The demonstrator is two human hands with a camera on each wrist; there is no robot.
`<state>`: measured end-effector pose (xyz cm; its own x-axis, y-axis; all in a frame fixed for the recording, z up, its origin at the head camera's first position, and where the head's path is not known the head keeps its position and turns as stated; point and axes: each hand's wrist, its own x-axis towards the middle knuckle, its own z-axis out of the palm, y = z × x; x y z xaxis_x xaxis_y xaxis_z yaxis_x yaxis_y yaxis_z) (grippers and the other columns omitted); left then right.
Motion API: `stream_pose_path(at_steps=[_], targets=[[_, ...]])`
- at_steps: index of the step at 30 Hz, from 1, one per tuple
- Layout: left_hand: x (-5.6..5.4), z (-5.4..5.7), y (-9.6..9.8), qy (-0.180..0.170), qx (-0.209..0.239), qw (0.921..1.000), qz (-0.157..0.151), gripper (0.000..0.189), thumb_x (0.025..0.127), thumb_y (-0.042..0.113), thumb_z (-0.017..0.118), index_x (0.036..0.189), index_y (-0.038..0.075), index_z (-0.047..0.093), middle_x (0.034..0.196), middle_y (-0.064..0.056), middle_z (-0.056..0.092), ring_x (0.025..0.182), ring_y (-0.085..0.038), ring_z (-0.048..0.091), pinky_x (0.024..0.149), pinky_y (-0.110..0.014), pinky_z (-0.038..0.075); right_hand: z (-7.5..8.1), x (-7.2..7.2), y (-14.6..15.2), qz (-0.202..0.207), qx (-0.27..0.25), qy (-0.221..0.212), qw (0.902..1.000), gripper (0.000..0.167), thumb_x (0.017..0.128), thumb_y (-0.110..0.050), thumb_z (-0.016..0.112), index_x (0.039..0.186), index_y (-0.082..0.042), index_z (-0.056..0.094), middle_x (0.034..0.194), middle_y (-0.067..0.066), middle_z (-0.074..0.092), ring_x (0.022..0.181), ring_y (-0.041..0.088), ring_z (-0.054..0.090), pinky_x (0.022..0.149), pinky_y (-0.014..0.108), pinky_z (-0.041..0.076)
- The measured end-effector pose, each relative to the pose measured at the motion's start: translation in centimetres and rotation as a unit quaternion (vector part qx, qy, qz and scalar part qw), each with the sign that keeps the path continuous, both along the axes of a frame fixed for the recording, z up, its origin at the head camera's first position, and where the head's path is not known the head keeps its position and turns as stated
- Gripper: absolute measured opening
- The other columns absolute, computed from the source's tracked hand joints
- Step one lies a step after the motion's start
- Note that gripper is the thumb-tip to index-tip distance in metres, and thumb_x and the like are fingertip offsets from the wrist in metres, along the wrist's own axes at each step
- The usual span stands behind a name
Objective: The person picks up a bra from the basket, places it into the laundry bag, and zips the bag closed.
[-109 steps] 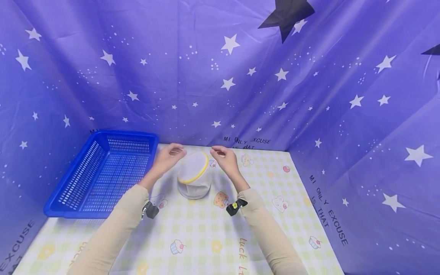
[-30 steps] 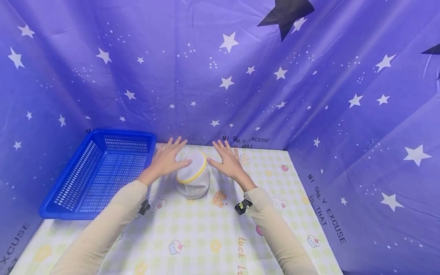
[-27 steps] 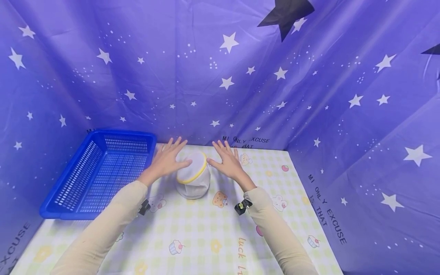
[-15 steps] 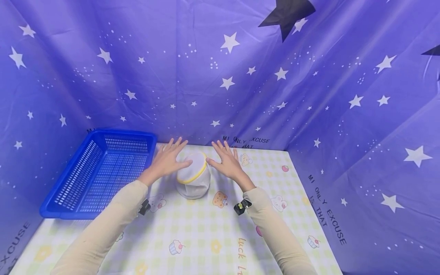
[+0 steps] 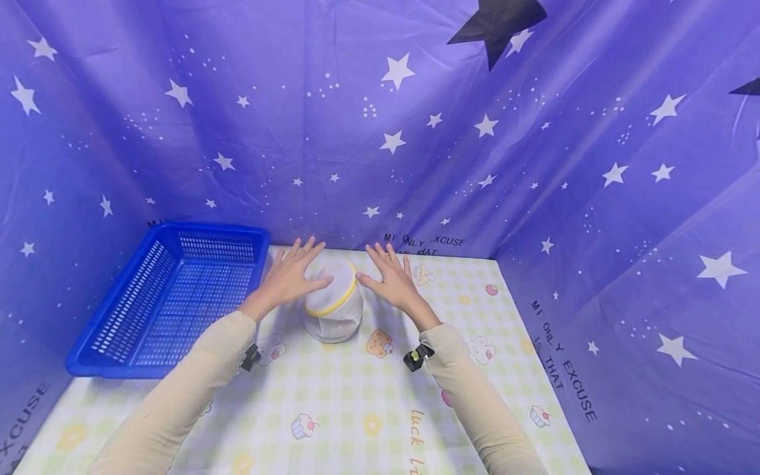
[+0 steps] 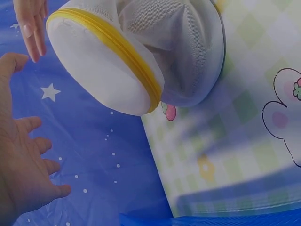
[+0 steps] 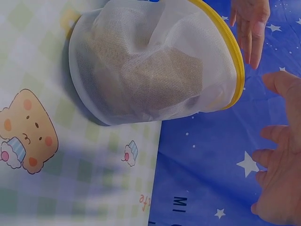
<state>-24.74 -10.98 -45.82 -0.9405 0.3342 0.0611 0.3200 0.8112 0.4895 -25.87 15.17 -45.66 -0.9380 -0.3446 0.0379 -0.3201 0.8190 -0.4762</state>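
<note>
A white mesh laundry bag [image 5: 335,320] with a yellow zipper round its top stands on the table between my two hands. Its zipper [image 6: 117,44] runs round the rim, and the lid looks closed in the left wrist view. Through the mesh [image 7: 160,80] a brownish shape shows inside, its kind blurred by the fabric. My left hand [image 5: 287,274] is spread at the bag's left, its thumb overlapping the lid in the head view. On the other side my right hand [image 5: 392,280] is likewise spread, thumb tip close by the zipper. Neither hand holds anything.
A blue plastic basket [image 5: 74,363] with perforated walls stands at the left of the table, close beside my left forearm. The table wears a green-checked cloth [image 5: 344,389] with cartoon prints. Blue star-patterned curtains [image 5: 356,132] hang behind and along both sides.
Since the earliest frame, both hands have gone from curled fingers above the bag to spread fingers beside it. Over the last second they stay nearly still, and the bag keeps its place.
</note>
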Motion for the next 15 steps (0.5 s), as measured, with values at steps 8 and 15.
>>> stream_pose_path(at_steps=[8,15], targets=[[0.00,0.07,0.22,-0.004,0.003,1.0000,0.001,0.087,0.094,0.062,0.056,0.162,0.017,0.026,0.170,-0.015,0.015,0.157,-0.044,0.006,0.124,-0.069,0.005,-0.14,0.02,0.03,0.000,0.000,-0.003,1.0000,0.078,0.098,-0.058,0.052,0.162,-0.022,0.027,0.170,0.011,0.021,0.160,0.029,0.002,0.126,0.059,-0.011],[0.06,-0.02,0.18,-0.004,0.003,1.0000,0.001,0.087,0.094,0.063,0.055,0.162,0.016,0.027,0.170,-0.014,0.014,0.157,-0.044,0.006,0.123,-0.070,0.005,-0.29,0.16,-0.04,0.000,-0.001,-0.010,1.0000,0.078,0.098,-0.059,0.051,0.162,-0.021,0.027,0.170,0.010,0.019,0.160,0.028,0.001,0.126,0.059,-0.011]])
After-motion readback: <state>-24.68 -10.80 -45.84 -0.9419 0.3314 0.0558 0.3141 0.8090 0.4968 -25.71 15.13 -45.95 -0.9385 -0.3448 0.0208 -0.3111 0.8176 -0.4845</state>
